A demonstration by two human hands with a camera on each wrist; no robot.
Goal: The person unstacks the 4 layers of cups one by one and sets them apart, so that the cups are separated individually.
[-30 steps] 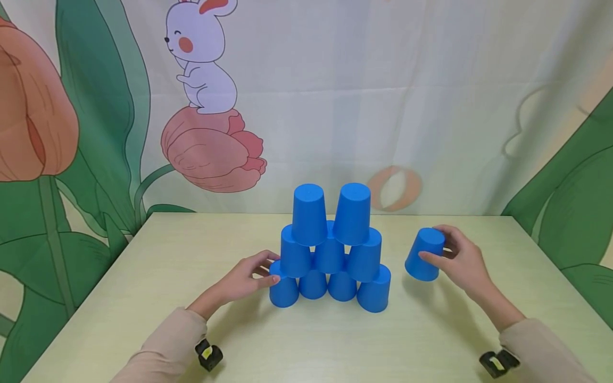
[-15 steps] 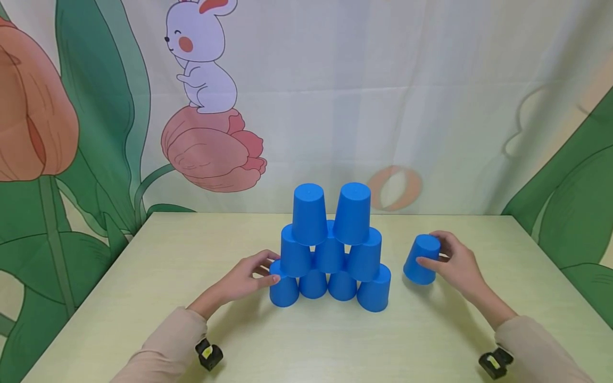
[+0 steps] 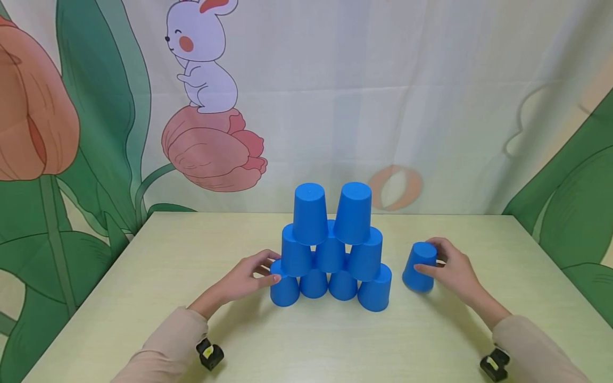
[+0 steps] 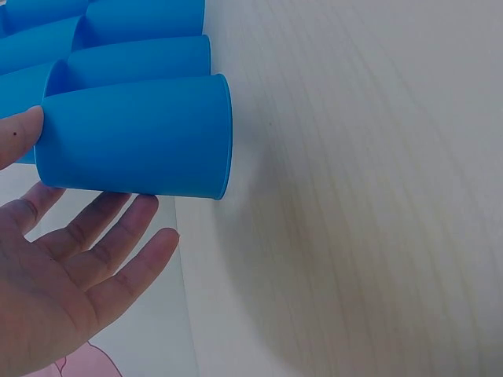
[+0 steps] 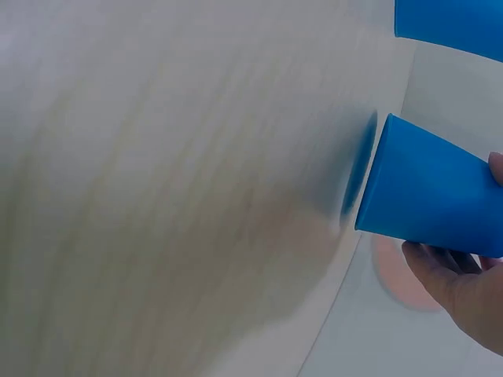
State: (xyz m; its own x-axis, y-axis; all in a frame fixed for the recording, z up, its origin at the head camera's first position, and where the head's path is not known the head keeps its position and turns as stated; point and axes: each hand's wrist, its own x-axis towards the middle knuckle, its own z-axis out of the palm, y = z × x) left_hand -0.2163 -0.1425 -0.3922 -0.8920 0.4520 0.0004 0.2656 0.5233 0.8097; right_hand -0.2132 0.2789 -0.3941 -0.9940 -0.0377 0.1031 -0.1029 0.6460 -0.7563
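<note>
Blue cups, all upside down, form a three-tier stack in the head view. My left hand [image 3: 249,279] is at the bottom-left cup [image 3: 284,292], its thumb at the near side of the top edge and its fingers behind. In the left wrist view those fingers [image 4: 118,243] are spread and fairly straight, tips right at the wall of that cup [image 4: 134,141]. To the right of the stack, my right hand [image 3: 452,268] grips another cup [image 3: 415,276] between thumb and fingers. A narrow gap shows between the rim of this cup [image 5: 432,188] and its reflection on the table.
Two cups, such as the top-right one [image 3: 353,213], crown the stack, with a gap between them. Below are a middle tier [image 3: 330,255] and a bottom row [image 3: 342,286]. The pale table [image 3: 306,346] ends at a printed curtain [image 3: 306,106].
My right hand has lowered the cup toward the table and slightly left, and the cup now leans less. My left hand and the stack stay in place.
</note>
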